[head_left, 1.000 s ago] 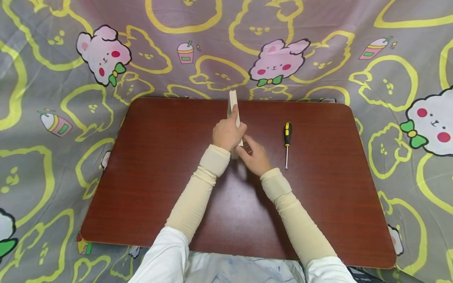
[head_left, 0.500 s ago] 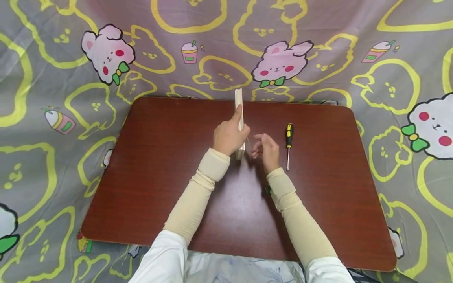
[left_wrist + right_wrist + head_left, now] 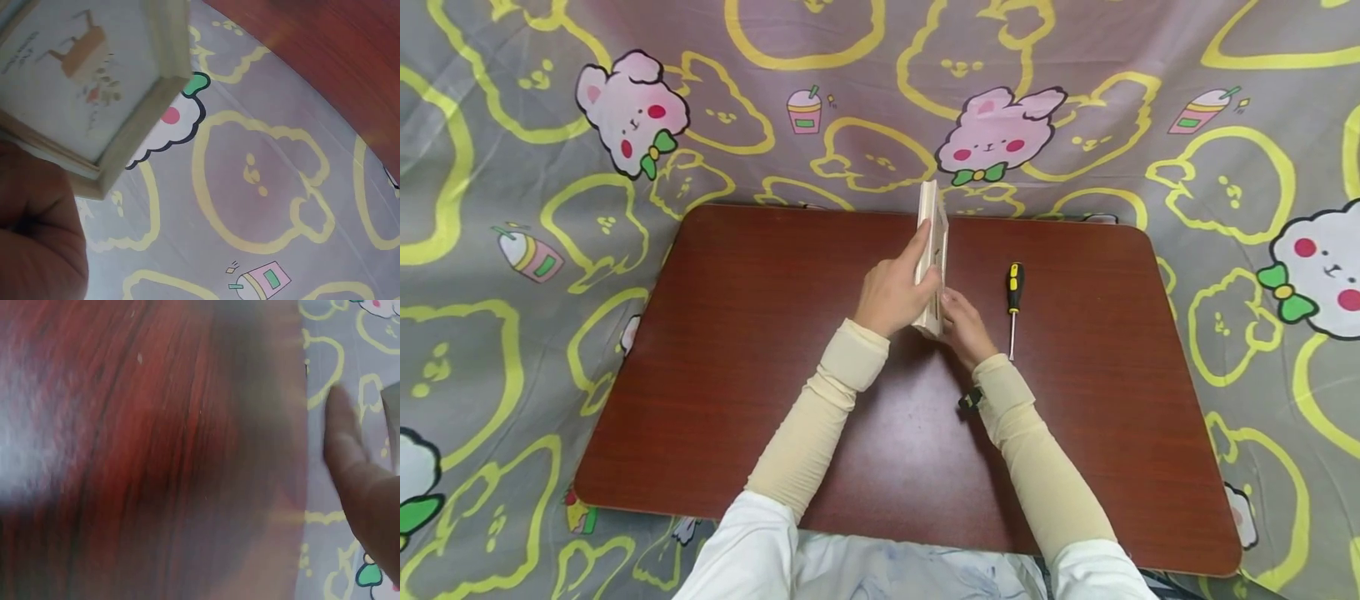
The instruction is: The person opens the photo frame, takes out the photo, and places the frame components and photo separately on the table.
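Observation:
A pale picture frame (image 3: 928,258) stands on its narrow side above the table. My left hand (image 3: 891,292) grips its left side, index finger stretched up along the edge. In the left wrist view, the picture frame (image 3: 134,134) shows a drawing of a brown planter on legs, beside my left hand's bent fingers (image 3: 44,231). My right hand (image 3: 968,325) touches the picture frame's lower right side with its fingertips, partly hidden behind it. One straight finger of my right hand (image 3: 356,465) shows in the right wrist view, near a grey edge.
A screwdriver (image 3: 1014,296) with a black and yellow handle lies right of my right hand on the reddish-brown table (image 3: 737,350). A patterned curtain (image 3: 850,100) hangs behind the table and at its sides. A small black object (image 3: 970,400) sits at my right wrist.
My left hand has moved the picture frame right and turned it, so more of its right face shows. My right hand drew away from it, then came back to its lower right side.

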Demonstrator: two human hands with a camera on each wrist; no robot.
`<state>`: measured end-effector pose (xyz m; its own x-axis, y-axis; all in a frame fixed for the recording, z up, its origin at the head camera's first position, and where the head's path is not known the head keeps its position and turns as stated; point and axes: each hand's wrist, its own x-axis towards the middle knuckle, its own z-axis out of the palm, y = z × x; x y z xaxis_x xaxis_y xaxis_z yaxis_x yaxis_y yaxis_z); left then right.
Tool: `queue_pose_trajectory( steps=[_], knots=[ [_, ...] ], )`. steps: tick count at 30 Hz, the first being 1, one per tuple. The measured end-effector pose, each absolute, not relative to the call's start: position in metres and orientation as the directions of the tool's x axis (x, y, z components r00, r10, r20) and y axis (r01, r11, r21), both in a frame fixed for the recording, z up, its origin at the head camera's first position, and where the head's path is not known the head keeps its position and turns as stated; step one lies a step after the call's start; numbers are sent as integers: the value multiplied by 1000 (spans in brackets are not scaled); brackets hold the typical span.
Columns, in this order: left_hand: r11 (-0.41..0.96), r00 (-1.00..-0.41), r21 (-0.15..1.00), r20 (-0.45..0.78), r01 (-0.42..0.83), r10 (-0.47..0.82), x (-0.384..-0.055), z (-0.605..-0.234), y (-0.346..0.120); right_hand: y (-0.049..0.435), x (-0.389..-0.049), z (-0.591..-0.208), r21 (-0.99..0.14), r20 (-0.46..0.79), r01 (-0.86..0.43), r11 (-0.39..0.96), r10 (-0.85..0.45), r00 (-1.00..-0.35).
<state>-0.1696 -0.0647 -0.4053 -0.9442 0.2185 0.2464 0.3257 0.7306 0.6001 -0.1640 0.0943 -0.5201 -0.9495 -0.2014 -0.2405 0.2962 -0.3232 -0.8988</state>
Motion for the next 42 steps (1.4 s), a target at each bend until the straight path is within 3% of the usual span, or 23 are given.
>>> queue_pose_trajectory(
  steps=[5,16,25,35,42],
  knots=[
    [694,-926,616,300,373,230,-168,-412,-69,103,-165,-520,-839,-261,336,-428,-226,-939],
    [646,-941,686,272,335,199,-166,-423,-91,114,-167,-518,-879,-219,265,-397,-157,-963],
    [645,-957,708,219,289,189,-165,-435,-108,123,-169,-511,-943,-200,216,-254,-86,-976],
    [764,-973,602,149,230,175,-167,-441,-118,123,-165,-500,-975,-189,193,-113,-42,-981],
    [773,-977,599,106,209,183,-167,-445,-123,122,-162,-494,-986,-165,165,16,-46,-985]
  ],
)
